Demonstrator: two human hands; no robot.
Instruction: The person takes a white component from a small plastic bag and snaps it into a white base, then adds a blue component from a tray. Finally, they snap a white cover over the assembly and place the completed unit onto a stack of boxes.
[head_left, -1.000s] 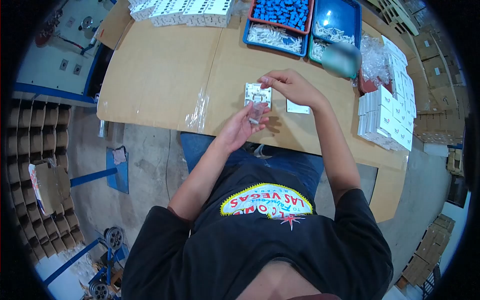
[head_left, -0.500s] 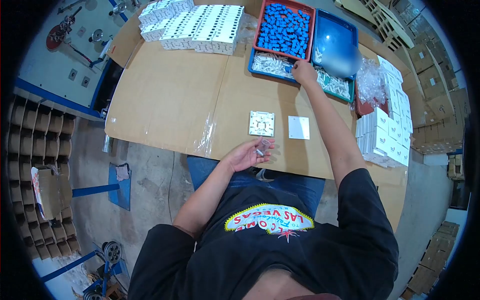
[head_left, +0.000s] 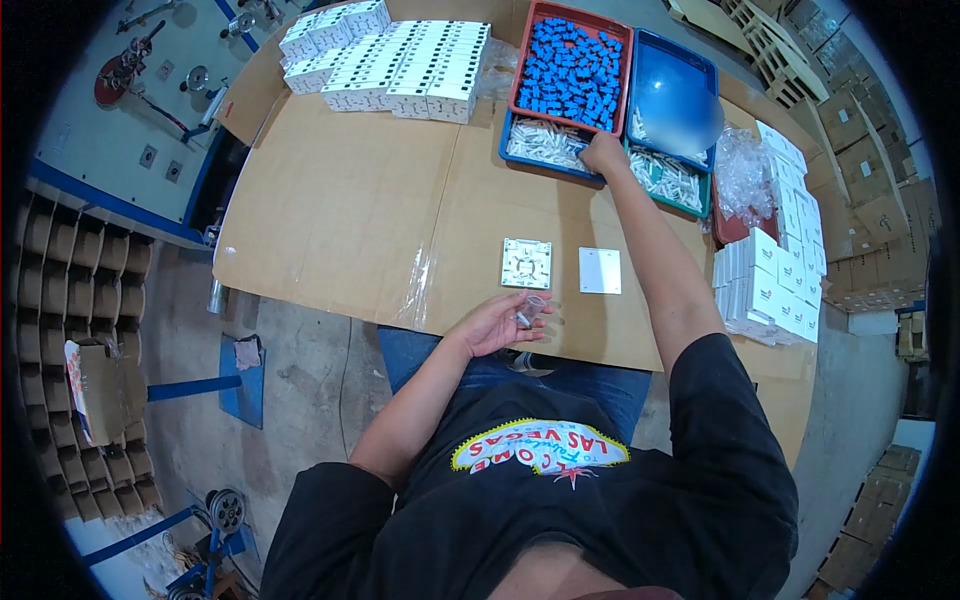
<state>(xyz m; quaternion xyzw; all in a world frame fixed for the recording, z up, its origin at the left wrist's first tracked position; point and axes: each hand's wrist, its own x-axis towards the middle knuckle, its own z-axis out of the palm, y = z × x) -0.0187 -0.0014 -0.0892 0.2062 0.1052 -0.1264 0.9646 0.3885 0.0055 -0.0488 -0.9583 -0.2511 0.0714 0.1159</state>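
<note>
My left hand [head_left: 494, 324], palm up near the table's front edge, has its fingers curled round a small clear plastic bag [head_left: 531, 311] with something whitish inside. Just beyond it lies a square white faceplate frame [head_left: 526, 264] with fittings on its face. To the right of that is a plain white plate [head_left: 600, 270]. My right hand [head_left: 605, 155] reaches down into the right end of a blue tray [head_left: 553, 168] of small white pieces. Its fingertips are closed together there, and what they pinch is hidden.
A red tray [head_left: 521, 100] holds many blue pieces. Beside it are another blue tray [head_left: 672, 62] and a green tray [head_left: 708, 190] with white pieces. Stacked white units [head_left: 400, 65] stand at the back left, white boxes [head_left: 765, 285] and clear bags [head_left: 742, 170] at the right.
The view has shifted slightly, so the table items appear a little lower. My right hand stays at the blue tray; my left hand still holds the clear bag.
</note>
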